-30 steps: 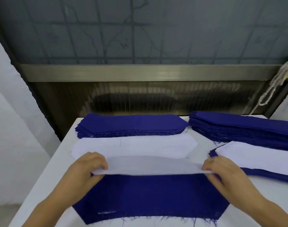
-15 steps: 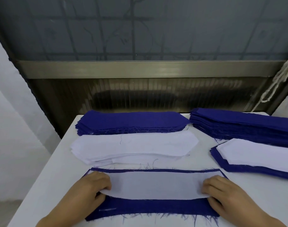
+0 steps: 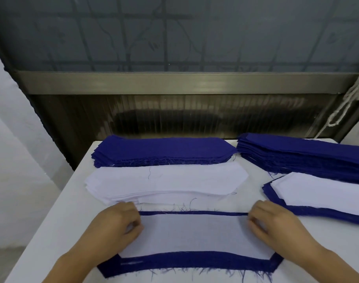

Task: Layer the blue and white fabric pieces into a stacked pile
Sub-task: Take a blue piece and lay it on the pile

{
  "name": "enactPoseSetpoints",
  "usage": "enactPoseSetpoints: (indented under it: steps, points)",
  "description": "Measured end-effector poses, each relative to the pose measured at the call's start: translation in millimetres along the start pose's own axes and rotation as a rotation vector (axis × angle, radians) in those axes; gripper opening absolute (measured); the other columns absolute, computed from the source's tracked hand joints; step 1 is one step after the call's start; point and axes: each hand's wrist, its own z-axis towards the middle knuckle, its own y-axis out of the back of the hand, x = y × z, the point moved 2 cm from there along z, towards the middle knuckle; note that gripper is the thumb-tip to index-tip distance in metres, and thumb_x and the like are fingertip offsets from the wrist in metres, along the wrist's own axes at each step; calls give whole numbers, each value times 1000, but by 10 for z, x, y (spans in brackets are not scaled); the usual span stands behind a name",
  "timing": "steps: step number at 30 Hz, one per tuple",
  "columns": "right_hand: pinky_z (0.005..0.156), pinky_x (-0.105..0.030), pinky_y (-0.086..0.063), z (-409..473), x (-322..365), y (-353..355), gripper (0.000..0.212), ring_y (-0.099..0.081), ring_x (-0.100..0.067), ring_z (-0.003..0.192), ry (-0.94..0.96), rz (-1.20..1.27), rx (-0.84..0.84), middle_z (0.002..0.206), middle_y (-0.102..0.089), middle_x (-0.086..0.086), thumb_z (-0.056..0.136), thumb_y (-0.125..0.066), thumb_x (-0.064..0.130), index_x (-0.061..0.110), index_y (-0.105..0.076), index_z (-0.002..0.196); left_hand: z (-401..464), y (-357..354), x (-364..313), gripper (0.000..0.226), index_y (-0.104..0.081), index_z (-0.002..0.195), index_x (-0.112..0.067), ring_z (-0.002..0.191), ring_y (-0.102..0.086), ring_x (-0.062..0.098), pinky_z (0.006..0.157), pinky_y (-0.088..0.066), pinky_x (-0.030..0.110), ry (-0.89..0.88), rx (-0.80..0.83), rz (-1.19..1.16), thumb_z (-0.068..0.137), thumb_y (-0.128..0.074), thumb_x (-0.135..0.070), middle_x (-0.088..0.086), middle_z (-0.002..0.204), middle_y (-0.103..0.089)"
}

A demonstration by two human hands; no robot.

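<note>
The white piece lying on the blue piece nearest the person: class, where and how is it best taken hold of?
Probably pinch the white piece at its two short ends, one per side, coming in from left and right as the left hand and right hand sit. It is long, thin and limp, so end grips keep it taut over the blue piece.

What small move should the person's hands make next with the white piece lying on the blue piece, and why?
Probably carry the pair over to the layered pile at the right. The white piece already lies flat on the blue piece, a blue border showing along its far and near edges, and the left hand and right hand rest on its ends, so the placing looks finished.
</note>
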Motion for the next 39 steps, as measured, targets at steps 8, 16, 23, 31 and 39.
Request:
enactPoseSetpoints:
  steps: [8, 16, 23, 31, 39]
  points:
    - [86, -14, -36, 1012, 17, -256, 16, -43, -2, 99, -79, 241, 18, 105, -47, 19, 94, -58, 35, 29, -56, 109, 996, -140, -458, 18, -66, 108, -26, 98, -50, 3, 87, -41, 17, -29, -176, -53, 92, -59, -34, -16, 108, -59]
    - [74, -14, -37, 1303, -106, -395, 17, -45, -1, 87, -116, 343, 179, 85, -51, 15, 93, -60, 33, 38, -51, 79, 1451, -351, -444, 22, -66, 102, -28, 96, -50, 3, 85, -44, 19, 50, 10, -212, 88, -64, -44, -17, 98, -56]
    - [69, -17, -41, 1408, -139, -411, 30, -50, -12, 77, -220, 464, 222, 80, -54, -2, 98, -53, 31, 8, -59, 79, 1525, -330, -487, 18, -65, 94, -28, 89, -50, 6, 75, -45, 24, 90, 51, -184, 87, -64, -44, -14, 92, -55]
    - [68, -26, -44, 1358, -130, -340, 33, -49, -6, 67, -273, 541, 230, 76, -54, 2, 96, -54, 36, 9, -59, 77, 1552, -292, -474, 9, -66, 82, -28, 77, -57, 9, 72, -50, 28, 161, 73, -210, 90, -62, -28, -14, 82, -58]
    - [76, -31, -50, 1380, 109, -290, 16, -54, -10, 81, -174, 345, 168, 86, -58, 8, 97, -52, 34, 22, -59, 90, 1662, -261, -490, 14, -65, 71, -27, 69, -60, 9, 60, -48, 24, 330, 142, -350, 78, -77, -28, -10, 72, -63]
